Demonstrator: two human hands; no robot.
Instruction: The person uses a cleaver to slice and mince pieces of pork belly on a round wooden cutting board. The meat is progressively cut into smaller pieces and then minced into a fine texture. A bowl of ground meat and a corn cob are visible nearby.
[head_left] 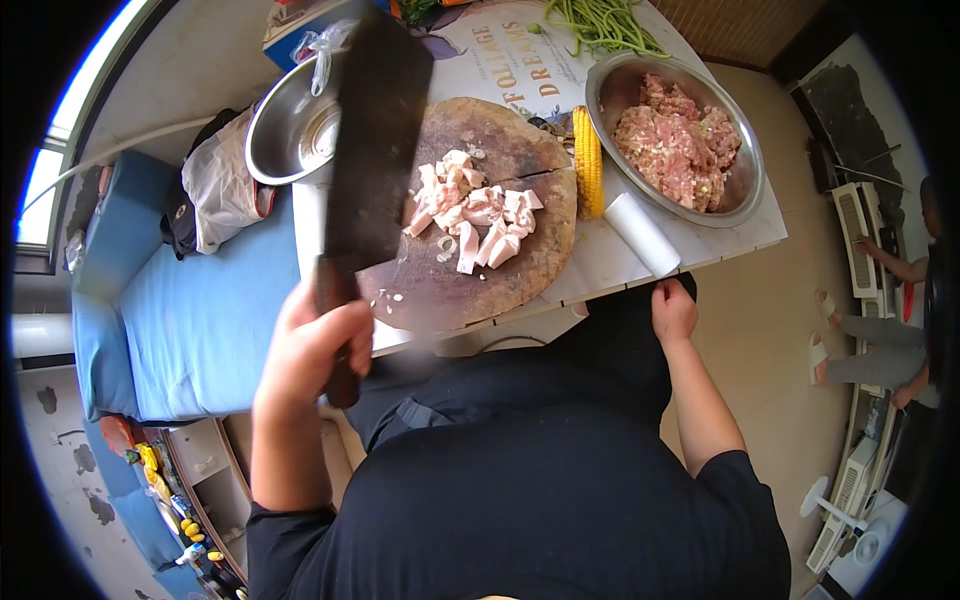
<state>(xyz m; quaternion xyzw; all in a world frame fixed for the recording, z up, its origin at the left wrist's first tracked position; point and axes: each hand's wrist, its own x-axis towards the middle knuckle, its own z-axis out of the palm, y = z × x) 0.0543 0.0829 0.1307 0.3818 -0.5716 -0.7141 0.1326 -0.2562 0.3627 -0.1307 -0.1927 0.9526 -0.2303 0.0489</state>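
My left hand [318, 340] is wrapped round the dark handle of a cleaver [378, 140], its broad blade raised over the left side of a round wooden chopping board [540, 250] and blurred by motion. Pale pink chunks of meat [484, 208] lie heaped on the board, with small scraps about them. A crack runs through the board's right side. My right hand [674, 308] hangs by the table's front edge, its fingers curled in, near a white plastic roll [642, 234]. Whether anything is in those fingers is hidden.
Right of the board are an ear of corn [588, 165] and a steel bowl [752, 180] of minced meat. Green beans [610, 24] lie at the back. Another steel bowl [262, 140] stands left, beyond a blue sofa [215, 310]. Another person [885, 350] stands far right.
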